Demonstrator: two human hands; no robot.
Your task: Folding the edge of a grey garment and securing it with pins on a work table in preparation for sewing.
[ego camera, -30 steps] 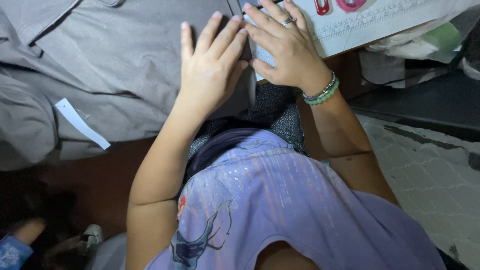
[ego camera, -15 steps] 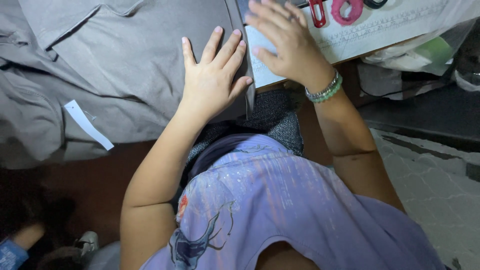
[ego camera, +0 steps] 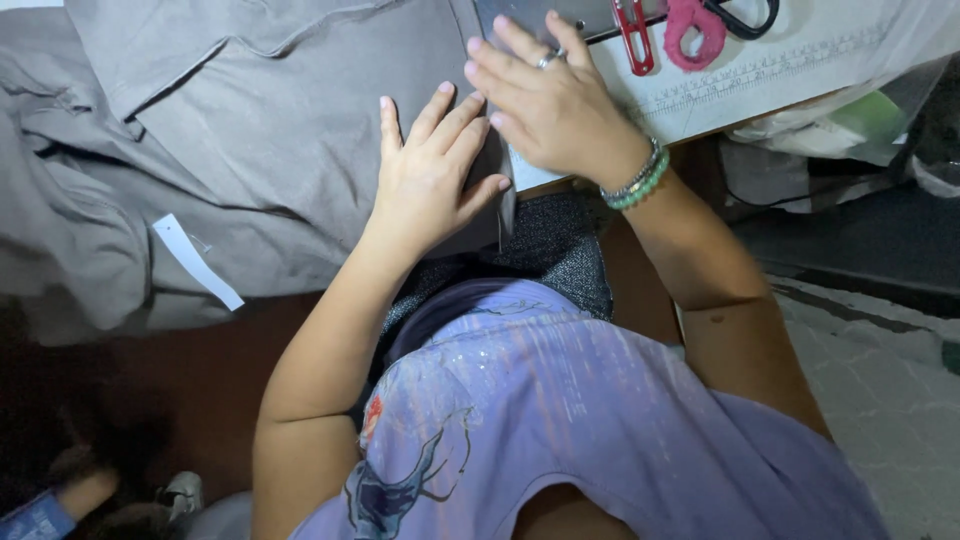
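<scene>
Flat, both hands open, left hand [ego camera: 430, 180] and right hand [ego camera: 555, 105] on grey garment [ego camera: 250, 120], white label [ego camera: 195, 260] leftward

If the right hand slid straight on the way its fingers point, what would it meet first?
The right hand points up and left across the grey fabric. It would probably just ride over more of that cloth, meeting the raised fold first; the red clippers lie off to its right.

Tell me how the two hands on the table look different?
The right hand wears a ring and has green and silver bracelets at its wrist; the left hand is bare. The left hand lies flat on the grey cloth, while the right hand sits further up, at the cloth's edge near the red clippers. Both are open, with fingers spread and palms down.
</scene>
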